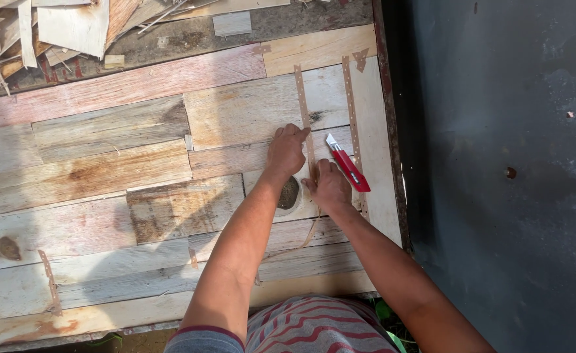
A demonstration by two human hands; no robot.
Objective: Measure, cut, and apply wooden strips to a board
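A patchwork sheet of thin wood veneer pieces (pixel 105 170) lies flat before me. My left hand (pixel 286 150) presses its fingers down on a narrow brown paper tape strip (pixel 303 98) that runs across the veneer. My right hand (pixel 331 185) holds a red utility knife (pixel 348 167) with its blade out, and its fingers also pinch the tape strip near a dark knot hole (pixel 289 194). A loose tail of tape (pixel 311 230) curls toward me below the hands.
A second tape strip (pixel 350 98) runs parallel on the right. Veneer scraps (pixel 46 29) are piled at the far left. The sheet's right edge meets a dark rail (pixel 392 131) and a dark grey floor (pixel 510 163). More tape bits (pixel 49 281) sit near left.
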